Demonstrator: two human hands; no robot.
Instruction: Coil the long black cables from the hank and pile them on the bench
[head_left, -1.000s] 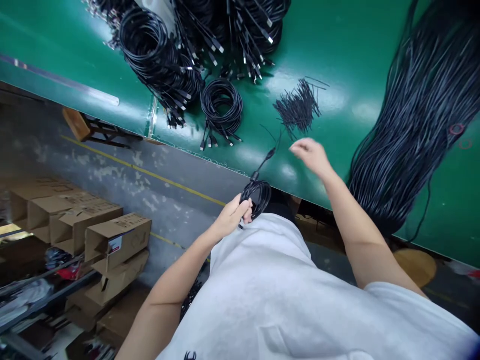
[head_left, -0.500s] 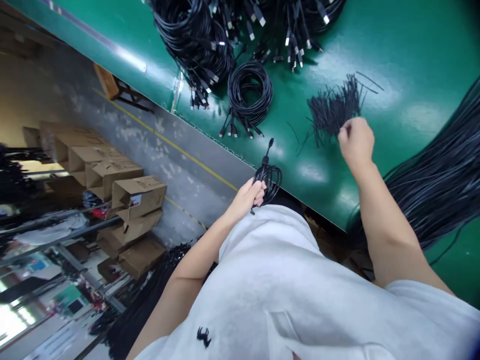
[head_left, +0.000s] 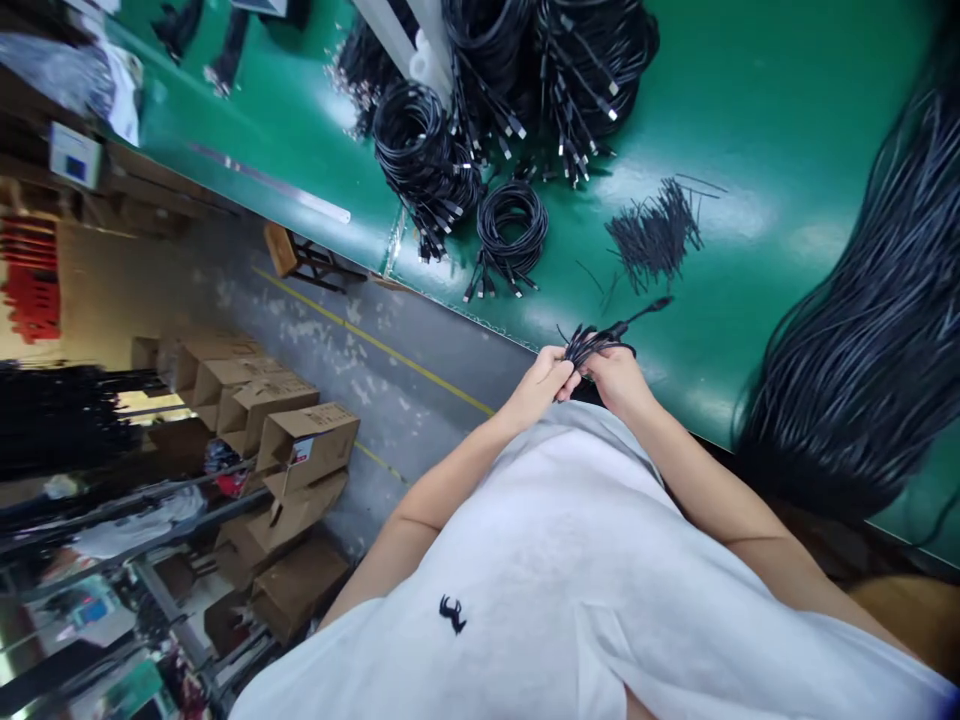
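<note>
A small coiled black cable (head_left: 591, 346) is held at the table's front edge, close to my body. Its connector end points up and to the right over the table. My left hand (head_left: 549, 380) is closed around the coil's left side. My right hand (head_left: 616, 378) grips the coil from the right, its fingertips partly hidden behind the loops. A thin dark strand sticks up at the coil's left; I cannot tell whether it is a twist tie. Beyond the hands lies a loose pile of short black twist ties (head_left: 654, 236).
A finished-looking cable coil (head_left: 513, 226) lies left of the ties, with stacked cable bundles (head_left: 592, 70) behind it. Long loose black cables (head_left: 847, 330) cover the right of the green table (head_left: 750, 130). Cardboard boxes (head_left: 307, 440) and a wooden stool (head_left: 300, 258) stand at left.
My right hand has moved from the twist-tie pile to the coil in my left hand. The coil has turned, its connector now pointing right. The view has shifted.
</note>
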